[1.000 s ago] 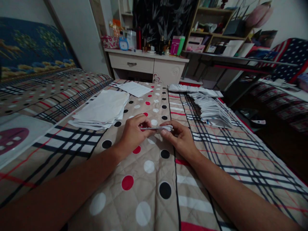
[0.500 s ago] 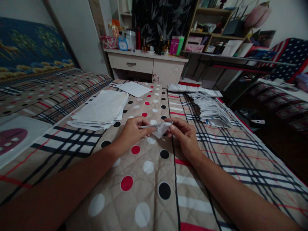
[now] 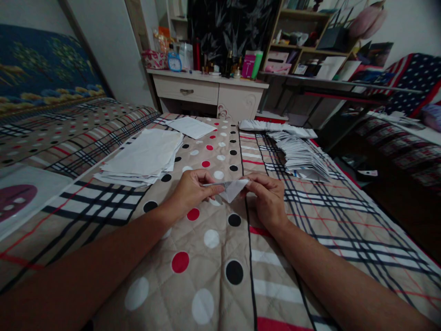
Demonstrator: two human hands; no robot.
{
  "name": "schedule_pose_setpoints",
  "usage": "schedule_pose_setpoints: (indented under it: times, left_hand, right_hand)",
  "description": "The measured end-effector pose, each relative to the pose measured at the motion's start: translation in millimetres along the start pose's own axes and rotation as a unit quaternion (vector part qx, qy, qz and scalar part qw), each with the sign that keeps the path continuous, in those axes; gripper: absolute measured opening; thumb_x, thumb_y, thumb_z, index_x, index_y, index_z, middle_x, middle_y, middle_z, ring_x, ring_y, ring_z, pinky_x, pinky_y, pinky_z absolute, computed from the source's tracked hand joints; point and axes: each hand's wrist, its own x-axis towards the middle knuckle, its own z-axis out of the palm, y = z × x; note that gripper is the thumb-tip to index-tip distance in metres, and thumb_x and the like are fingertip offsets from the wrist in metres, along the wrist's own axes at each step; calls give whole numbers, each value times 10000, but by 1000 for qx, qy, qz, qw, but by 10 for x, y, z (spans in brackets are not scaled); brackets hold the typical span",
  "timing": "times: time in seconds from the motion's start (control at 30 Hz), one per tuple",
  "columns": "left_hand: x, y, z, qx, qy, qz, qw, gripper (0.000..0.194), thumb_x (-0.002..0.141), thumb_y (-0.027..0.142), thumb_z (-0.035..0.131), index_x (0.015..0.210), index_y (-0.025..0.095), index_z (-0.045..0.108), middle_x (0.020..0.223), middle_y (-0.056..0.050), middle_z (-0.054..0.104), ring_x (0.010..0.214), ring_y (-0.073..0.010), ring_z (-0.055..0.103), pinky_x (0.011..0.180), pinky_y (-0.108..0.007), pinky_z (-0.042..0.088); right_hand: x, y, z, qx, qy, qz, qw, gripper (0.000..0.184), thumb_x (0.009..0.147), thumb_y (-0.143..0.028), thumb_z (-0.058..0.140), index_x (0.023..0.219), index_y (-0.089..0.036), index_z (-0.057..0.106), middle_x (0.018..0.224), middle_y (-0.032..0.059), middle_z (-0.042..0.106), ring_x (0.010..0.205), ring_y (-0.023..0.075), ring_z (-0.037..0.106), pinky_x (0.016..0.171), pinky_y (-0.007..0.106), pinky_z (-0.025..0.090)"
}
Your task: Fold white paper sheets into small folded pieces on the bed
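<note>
A small piece of folded white paper (image 3: 231, 189) is held up between my two hands over the bedspread. My left hand (image 3: 197, 187) pinches its left side, thumb on top and fingers behind. At the right corner, my right hand (image 3: 267, 193) has the paper's edge between thumb and fingertips. A pointed flap of the paper hangs down between the hands. Beyond my left hand lies a stack of white paper sheets (image 3: 143, 154). Past my right hand rests a row of many folded white papers (image 3: 303, 156). Parts of the held paper are hidden behind my fingers.
One more white sheet (image 3: 191, 127) lies at the far side of the bedspread (image 3: 203, 239). A long bundle of folded papers (image 3: 275, 128) is at the far right. A clear plastic bag (image 3: 24, 197) lies at left. Behind stands a white dresser (image 3: 186, 89) with bottles and an alarm clock (image 3: 174, 61).
My right hand has curled its fingers in closer at the paper's right corner and dropped slightly. The paper's flap is spread a little wider. My left hand has barely moved.
</note>
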Motion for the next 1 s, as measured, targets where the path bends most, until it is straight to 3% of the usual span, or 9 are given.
schedule_pose_setpoints:
  times: [0.23,0.37,0.5,0.7,0.87,1.0]
  left_hand:
    - [8,4,-5,13,49,-11,999,358,567,385,864,637,150,604,508,34,588,412,-62,499,402,-168,380]
    - [0,6,-12,26,56,-9,998,339,589,379,853,632,151,606,505,33,587,415,-60,495,400,-162,376]
    - [-18,26,1,41,67,26,997,287,614,321,834,616,149,605,525,27,596,430,-68,519,411,-169,398]
    - [-33,8,10,109,88,102,985,257,619,289,827,600,151,611,579,8,628,497,-93,565,451,-185,442]
    - [-38,-25,26,96,58,107,988,247,611,300,841,690,158,654,681,-4,691,599,-131,646,545,-214,525]
    - [-43,16,24,88,52,136,985,171,683,291,795,756,158,717,762,-29,729,675,-142,670,612,-229,547]
  right_hand:
    - [-7,40,10,39,-43,16,998,195,847,-317,612,882,-190,757,670,12,651,611,143,573,602,274,469]
    - [-12,21,36,-26,-11,-2,1000,149,811,-332,691,820,-189,734,663,-1,642,586,128,562,582,258,458]
    - [7,19,20,-73,-2,-25,997,163,827,-274,670,695,-185,703,598,-3,638,583,131,578,606,259,450]
    - [27,60,2,-78,-32,6,996,181,805,-360,700,750,-188,701,712,13,662,636,139,578,576,254,435]
    - [36,95,2,-119,-59,-68,989,42,775,-249,737,776,-214,760,774,35,688,768,177,626,691,302,484]
    - [39,109,-7,-114,-66,-117,984,99,790,-170,709,811,-240,776,785,29,701,776,177,638,717,322,499]
